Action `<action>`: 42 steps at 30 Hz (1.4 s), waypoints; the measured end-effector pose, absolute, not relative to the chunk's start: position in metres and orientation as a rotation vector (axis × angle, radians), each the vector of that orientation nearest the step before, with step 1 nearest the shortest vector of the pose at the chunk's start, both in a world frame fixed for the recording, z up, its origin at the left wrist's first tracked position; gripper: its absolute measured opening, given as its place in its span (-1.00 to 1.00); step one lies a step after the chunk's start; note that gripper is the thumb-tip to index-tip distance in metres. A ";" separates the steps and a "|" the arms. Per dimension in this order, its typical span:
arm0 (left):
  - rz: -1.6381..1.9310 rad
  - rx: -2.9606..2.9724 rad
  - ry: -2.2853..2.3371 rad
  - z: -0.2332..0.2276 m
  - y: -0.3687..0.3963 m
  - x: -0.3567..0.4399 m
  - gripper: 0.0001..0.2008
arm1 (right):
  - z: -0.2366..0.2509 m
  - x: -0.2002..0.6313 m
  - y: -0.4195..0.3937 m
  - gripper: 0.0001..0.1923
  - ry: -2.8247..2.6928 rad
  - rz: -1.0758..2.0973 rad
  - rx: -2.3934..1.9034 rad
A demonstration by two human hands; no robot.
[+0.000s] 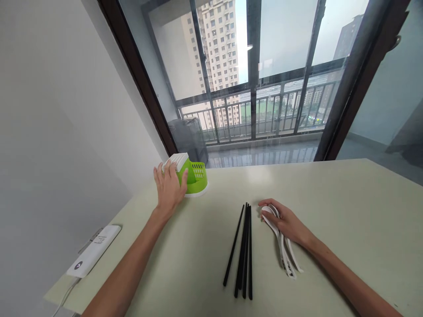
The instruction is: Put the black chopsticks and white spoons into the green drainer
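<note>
Pale table (330, 207) running up to a wide window (280, 44) with a dark frame. Black chopsticks (243, 251) lying in a loose bundle near the table's middle, roughly parallel, pointing away. White power strip (94, 250) flat at the table's left edge, cable hanging off the corner. Plain white wall (49, 132) on the left. Beyond the glass, a balcony railing (264, 110), a dark bin (189, 136) and a tall apartment block (220, 44).
</note>
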State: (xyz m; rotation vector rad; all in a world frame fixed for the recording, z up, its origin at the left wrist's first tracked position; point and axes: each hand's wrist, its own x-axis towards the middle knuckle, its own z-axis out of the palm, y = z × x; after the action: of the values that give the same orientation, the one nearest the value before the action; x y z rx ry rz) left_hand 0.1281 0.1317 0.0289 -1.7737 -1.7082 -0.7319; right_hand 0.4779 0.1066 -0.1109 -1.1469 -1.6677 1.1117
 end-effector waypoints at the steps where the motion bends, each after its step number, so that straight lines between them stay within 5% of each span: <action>1: -0.703 -1.776 -1.734 0.025 0.132 0.120 -0.47 | -0.111 0.478 0.107 -0.60 -1.679 1.110 -1.138; 12: -0.757 -1.918 -1.648 0.014 0.141 0.129 -0.53 | -0.113 0.480 0.106 -0.58 -1.685 1.110 -1.118; 42: -0.857 -2.416 -1.179 0.003 0.108 0.332 -0.54 | -0.131 0.479 0.115 -0.71 -1.796 0.906 -1.039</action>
State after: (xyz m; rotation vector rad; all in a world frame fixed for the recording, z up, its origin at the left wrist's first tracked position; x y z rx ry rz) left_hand 0.3322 0.1080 0.0033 -2.4159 -1.1787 -0.8567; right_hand 0.4788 0.1151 -0.1311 -1.0390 -1.7957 0.9061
